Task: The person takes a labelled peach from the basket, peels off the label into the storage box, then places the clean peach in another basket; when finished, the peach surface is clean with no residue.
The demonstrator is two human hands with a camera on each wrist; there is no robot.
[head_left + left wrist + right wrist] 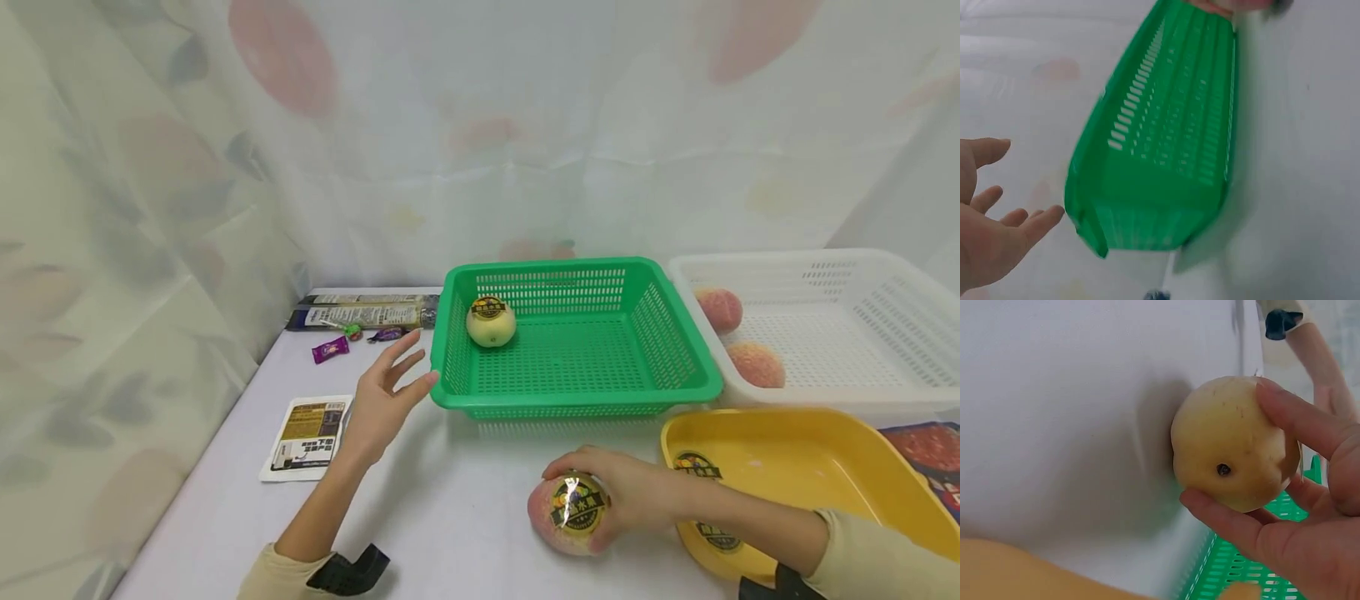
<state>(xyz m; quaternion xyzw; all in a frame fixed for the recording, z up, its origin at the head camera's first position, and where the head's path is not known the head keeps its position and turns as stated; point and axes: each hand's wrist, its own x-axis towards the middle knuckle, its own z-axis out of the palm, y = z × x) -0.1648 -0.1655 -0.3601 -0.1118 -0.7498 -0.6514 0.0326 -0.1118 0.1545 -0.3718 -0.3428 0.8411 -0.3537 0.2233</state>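
My right hand (637,487) grips a pinkish-yellow peach (564,510) with a round black-and-gold sticker, in front of the green basket (555,400). Seen in the right wrist view, thumb and fingers curve round the peach (1229,447), whose pale yellow side shows a small dark spot. Beside the basket's left rim, my left hand (381,408) is held up with its fingers spread and nothing in them. A pale yellow fruit (491,325) with a similar sticker sits inside the green basket at the left.
At the right stands a white basket (847,400) with two reddish peaches (756,365) showing. A yellow basin (787,454) holding stickered fruit packaging or fruit is in front of it. Candies (331,349), long dark packets (360,315) and a white pouch (307,437) lie at the left.
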